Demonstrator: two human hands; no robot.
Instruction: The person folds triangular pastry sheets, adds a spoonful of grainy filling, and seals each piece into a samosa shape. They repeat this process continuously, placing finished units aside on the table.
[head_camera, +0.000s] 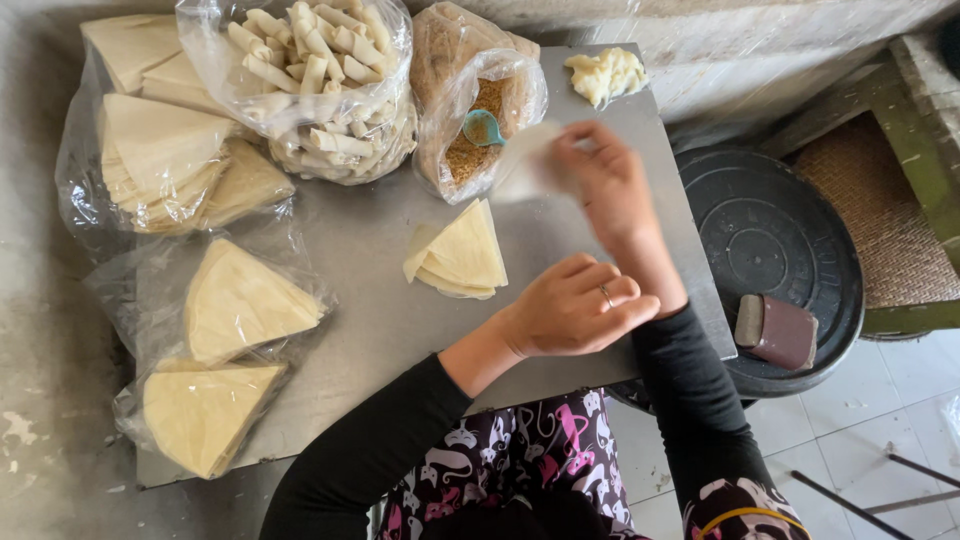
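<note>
Pinching a thin, blurred wrapper sheet (528, 165) above the tabletop (380, 310) near the filling bag (480, 120), the right hand (610, 185) is gripping it while the left hand (575, 310) is curling loosely, holding nothing visible.

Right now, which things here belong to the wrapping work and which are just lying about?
In use: wrapper sheet in the right hand; left hand; wrapper stack; filling bag with scoop; paste; bag of rolls.
Lying about: black lid; brown block; woven stool.
</note>
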